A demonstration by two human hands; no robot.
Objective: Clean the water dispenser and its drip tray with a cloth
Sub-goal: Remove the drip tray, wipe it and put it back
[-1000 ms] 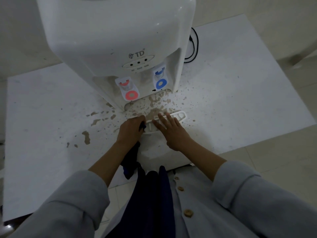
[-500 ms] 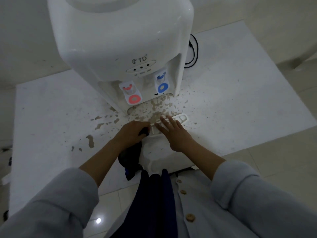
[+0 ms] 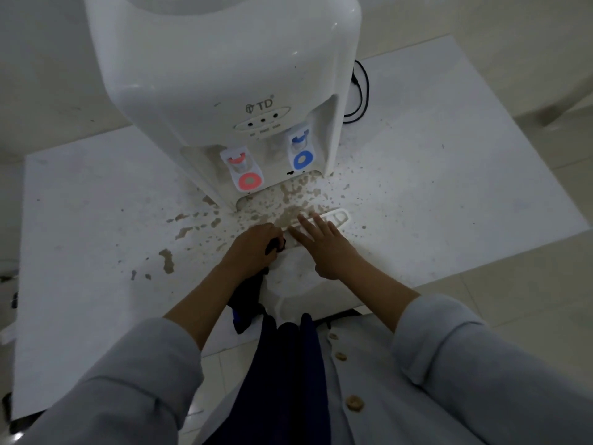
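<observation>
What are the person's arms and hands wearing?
Both arms wear loose light grey sleeves pushed up, so the forearms are bare. The left hand and right hand are bare too: no gloves, rings or watch show. The sleeves match a light buttoned shirt.

We see both forearms reach forward from rolled-up grey sleeves, bare to the wrists, converging ahead of the body. Our left hand is curled knuckles-up, its fingers gripping a dark cloth that peeks out by the thumb and hangs down under the wrist. Just beside it, to its right, our right hand lies palm-down with fingers straight and spread, pointing forward and slightly left. The two hands sit close, nearly touching.
</observation>
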